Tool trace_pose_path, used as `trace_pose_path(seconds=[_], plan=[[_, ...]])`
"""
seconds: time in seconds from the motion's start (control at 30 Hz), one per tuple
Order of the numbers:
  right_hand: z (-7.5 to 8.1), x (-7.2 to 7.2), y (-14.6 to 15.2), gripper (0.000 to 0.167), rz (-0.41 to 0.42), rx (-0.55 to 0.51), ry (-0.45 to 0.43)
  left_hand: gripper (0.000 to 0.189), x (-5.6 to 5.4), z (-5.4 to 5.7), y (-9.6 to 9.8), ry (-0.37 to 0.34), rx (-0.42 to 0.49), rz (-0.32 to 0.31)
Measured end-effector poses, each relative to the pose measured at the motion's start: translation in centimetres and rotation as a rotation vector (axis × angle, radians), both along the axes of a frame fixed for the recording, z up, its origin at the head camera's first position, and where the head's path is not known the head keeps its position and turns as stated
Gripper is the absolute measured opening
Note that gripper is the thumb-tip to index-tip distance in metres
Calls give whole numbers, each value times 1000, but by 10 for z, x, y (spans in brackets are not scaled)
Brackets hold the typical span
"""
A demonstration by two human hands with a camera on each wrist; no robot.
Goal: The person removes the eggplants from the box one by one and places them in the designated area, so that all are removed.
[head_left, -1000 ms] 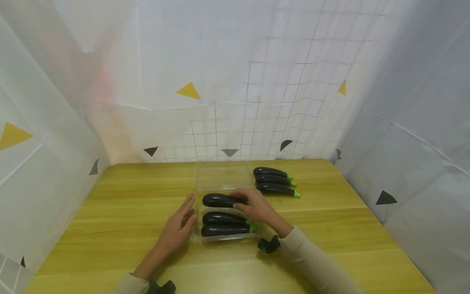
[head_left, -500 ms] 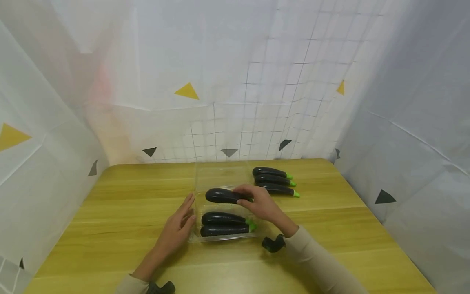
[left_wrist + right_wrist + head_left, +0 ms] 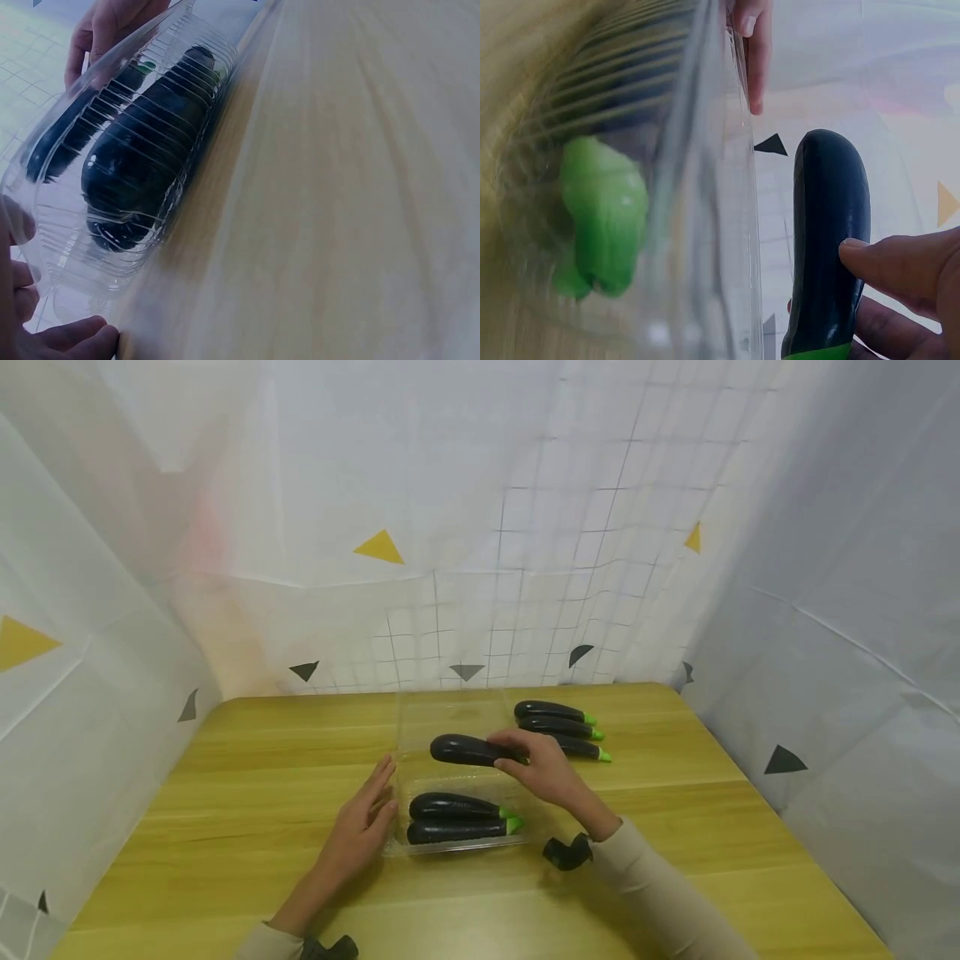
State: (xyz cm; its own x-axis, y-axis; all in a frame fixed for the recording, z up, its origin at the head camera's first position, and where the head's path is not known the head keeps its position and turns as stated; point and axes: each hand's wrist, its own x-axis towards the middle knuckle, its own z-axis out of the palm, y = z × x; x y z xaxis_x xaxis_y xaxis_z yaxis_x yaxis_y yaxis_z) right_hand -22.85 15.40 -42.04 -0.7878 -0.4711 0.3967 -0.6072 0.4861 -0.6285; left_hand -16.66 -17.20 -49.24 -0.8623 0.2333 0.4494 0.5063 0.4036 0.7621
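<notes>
My right hand (image 3: 551, 770) pinches a dark purple eggplant (image 3: 461, 749) near its stem end, holding it above the clear plastic clamshell container (image 3: 465, 849). In the right wrist view, the thumb (image 3: 885, 259) presses one side of this eggplant and fingers lie behind it. Two more eggplants, the rear one (image 3: 453, 806) and the front one (image 3: 456, 832), lie side by side in the container, green stems to the right. My left hand (image 3: 360, 827) rests at the container's left side with fingers extended; in the left wrist view, its fingertips (image 3: 94, 337) are beside the container's end.
The container's clear lid (image 3: 442, 717) lies folded back. Three eggplants lie in a row at the back right, the rearmost (image 3: 550, 710) farthest off and the nearest (image 3: 577, 747) partly behind my right hand. White patterned sheets (image 3: 465, 610) enclose the wooden table (image 3: 285, 777).
My right hand has lifted the eggplant up out of the container, moving it back and slightly right. My left hand has stayed at the container's left side.
</notes>
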Motion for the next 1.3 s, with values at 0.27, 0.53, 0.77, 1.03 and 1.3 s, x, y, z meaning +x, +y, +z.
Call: trace_pose_path(seconds=[0.27,0.53,0.77,1.03,1.3], plan=[[3,1,8,33,-5,-13,-12,55,0,0,-1,7,19,-4],[6,2,17,35,-40,-21,-12,57,1,0,0,0,7,11],[6,1,27,36,-75,-14,-4,58,1,2,-1,-25,10,2],[4,-3,38,36,-102,-33,0,59,0,0,-1,-14,4,4],[2,-5,50,36,-133,-42,-25,57,0,-1,-2,-26,18,7]])
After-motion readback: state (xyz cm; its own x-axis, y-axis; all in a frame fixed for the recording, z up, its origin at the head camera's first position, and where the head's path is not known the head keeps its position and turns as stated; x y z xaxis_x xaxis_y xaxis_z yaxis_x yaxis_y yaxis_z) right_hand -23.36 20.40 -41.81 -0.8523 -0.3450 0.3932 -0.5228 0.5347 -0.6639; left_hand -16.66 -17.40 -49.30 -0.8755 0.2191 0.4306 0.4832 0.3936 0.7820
